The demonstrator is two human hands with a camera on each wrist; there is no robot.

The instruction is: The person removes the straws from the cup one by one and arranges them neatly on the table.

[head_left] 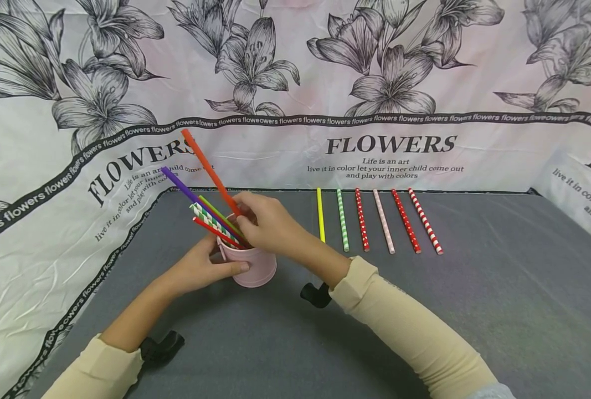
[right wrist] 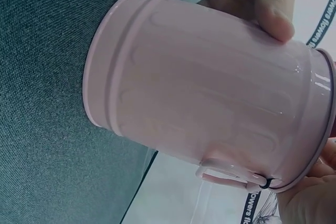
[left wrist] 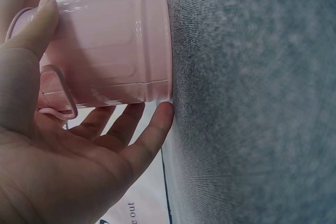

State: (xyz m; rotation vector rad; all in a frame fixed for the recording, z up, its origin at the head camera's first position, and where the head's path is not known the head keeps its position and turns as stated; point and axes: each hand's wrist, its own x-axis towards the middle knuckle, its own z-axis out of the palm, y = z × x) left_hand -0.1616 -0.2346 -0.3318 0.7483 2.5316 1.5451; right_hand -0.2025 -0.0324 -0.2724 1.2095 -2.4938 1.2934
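Observation:
A small pink bucket (head_left: 258, 270) stands on the grey cloth, a little left of the middle. My left hand (head_left: 195, 269) holds it from the left, thumb across the front and fingers behind, as the left wrist view also shows. Over the rim, my right hand (head_left: 272, 224) pinches an orange straw (head_left: 209, 169) near its lower end. That straw leans up and to the left. Inside the bucket, a purple straw (head_left: 180, 183), a green straw (head_left: 210, 205), a red straw (head_left: 212, 229) and striped ones lean left. Their lower ends are hidden by the bucket and my right hand.
Right of the bucket, several straws lie in a row: a yellow straw (head_left: 320, 216), a green striped straw (head_left: 342, 220), a pink straw (head_left: 384, 221), red dotted ones and a red striped straw (head_left: 425, 221). A flower-printed cloth (head_left: 275, 149) hangs behind the table.

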